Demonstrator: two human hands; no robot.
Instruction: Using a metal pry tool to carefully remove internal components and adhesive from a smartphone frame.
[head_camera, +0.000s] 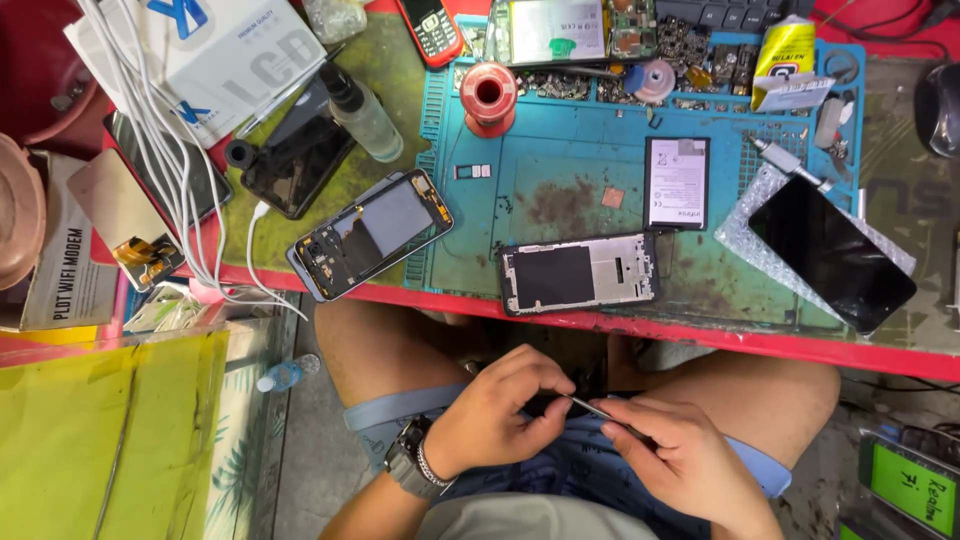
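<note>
Both hands are below the table edge, over my lap. My left hand (500, 405), with a dark watch on its wrist, pinches a small dark part (548, 404) between thumb and fingers. My right hand (668, 455) holds a thin metal tool (597, 410), like tweezers, whose tip points at that part. The hands almost touch. What the dark part is cannot be made out.
On the blue work mat (560, 170) lie a phone mid-frame (580, 272), a flat battery (677, 182), a red spool (489, 95) and a black screen on bubble wrap (830, 252). An opened phone (372, 235), a clear bottle (362, 112), white cables (190, 190) and a white box (215, 55) lie at left.
</note>
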